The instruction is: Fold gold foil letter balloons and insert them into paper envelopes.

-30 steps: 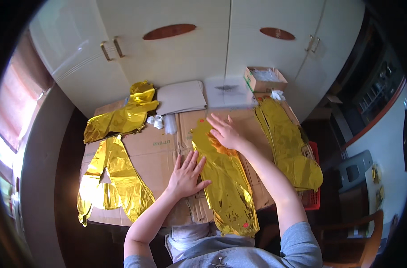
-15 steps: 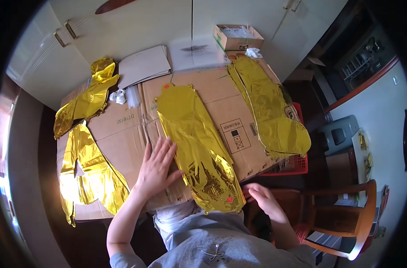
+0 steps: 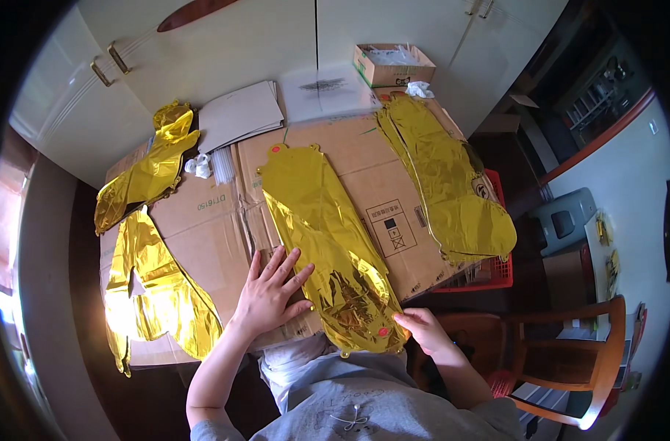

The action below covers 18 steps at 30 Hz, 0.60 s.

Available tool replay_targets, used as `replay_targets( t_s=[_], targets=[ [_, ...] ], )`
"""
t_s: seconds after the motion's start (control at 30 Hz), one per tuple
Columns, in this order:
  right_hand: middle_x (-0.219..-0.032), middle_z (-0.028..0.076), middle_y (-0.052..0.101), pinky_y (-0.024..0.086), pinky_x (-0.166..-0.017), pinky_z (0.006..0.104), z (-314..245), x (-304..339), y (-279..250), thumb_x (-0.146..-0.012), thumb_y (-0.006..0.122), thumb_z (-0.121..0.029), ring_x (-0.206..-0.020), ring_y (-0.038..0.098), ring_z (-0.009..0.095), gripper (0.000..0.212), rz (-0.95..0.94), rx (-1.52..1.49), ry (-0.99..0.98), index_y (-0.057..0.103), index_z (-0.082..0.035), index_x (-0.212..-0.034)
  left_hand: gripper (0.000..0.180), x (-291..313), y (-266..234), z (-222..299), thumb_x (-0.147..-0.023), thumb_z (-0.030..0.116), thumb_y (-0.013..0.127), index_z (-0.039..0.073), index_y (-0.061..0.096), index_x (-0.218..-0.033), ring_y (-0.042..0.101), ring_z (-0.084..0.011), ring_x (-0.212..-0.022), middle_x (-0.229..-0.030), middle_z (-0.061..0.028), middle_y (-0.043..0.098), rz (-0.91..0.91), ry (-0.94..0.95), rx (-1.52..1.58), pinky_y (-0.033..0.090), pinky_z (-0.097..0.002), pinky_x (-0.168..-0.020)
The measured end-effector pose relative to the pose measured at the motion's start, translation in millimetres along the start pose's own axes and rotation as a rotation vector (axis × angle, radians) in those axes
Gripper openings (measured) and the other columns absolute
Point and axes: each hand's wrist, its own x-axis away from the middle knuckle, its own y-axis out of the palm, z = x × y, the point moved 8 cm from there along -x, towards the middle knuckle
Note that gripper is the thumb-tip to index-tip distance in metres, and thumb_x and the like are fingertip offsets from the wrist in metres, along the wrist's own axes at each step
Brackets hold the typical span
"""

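A flat, uninflated gold foil balloon [image 3: 328, 228] lies lengthwise on the cardboard in front of me, with a red dot near each end. Its near end hangs slightly past the table edge toward my lap. My left hand [image 3: 270, 294] is open, fingers spread on the cardboard along the balloon's left edge. At the lower right corner, my right hand [image 3: 425, 332] pinches the balloon's edge between thumb and fingers. To the right lies a stack of gold foil balloons [image 3: 453, 187]. More crumpled gold foil pieces [image 3: 155, 283] lie on the left.
Cardboard [image 3: 202, 209] covers the table. Grey card sheets [image 3: 239, 117], clear plastic straws [image 3: 222, 165], white crumpled tissue [image 3: 198, 166] and an open box [image 3: 394, 66] stand toward the back. A red basket [image 3: 504, 270] and wooden chair [image 3: 563, 360] are at the right.
My right hand has moved in from beside the balloon and taken hold of its lower right edge. My left hand has shifted slightly, with its fingers spread wider.
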Motion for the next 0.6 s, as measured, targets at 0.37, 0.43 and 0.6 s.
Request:
replay_targets(
  t_s=[0.37,0.43,0.6],
  targets=[
    [-0.075,-0.008,0.055,0.036,-0.064,0.0190,-1.2,0.0,-3.0,-0.095,0.060,-0.018,-0.071,0.045,0.000,0.022,0.014,-0.018,-0.012,0.067,-0.001,-0.084,0.066,-0.3,-0.1,-0.8,-0.087,0.059,0.051,0.025,0.043,-0.142,0.028,-0.0336,-0.140,-0.149,-0.0111,0.035,0.004,0.004,-0.015,0.013,-0.0566,-0.114],
    [-0.075,-0.008,0.056,0.036,-0.064,0.0191,-2.4,0.3,-1.9,-0.095,0.060,-0.018,-0.071,0.045,0.001,0.022,0.014,-0.028,-0.014,0.067,-0.001,-0.083,0.064,-1.0,-0.8,-0.5,-0.088,0.059,0.050,0.026,0.042,-0.143,0.028,-0.0318,-0.140,-0.150,-0.0103,0.035,0.005,0.003,-0.021,0.014,-0.0568,-0.114],
    [-0.079,-0.003,0.064,0.042,-0.068,0.0206,-1.0,0.1,-4.3,-0.093,0.063,-0.016,-0.072,0.053,0.003,0.018,0.020,-0.062,-0.009,0.068,0.000,-0.086,0.063,0.5,0.5,-1.6,-0.089,0.057,0.048,0.026,0.041,-0.144,0.028,-0.0301,-0.141,-0.150,-0.0092,0.035,0.011,-0.006,-0.033,0.014,-0.0563,-0.114]
  ],
)
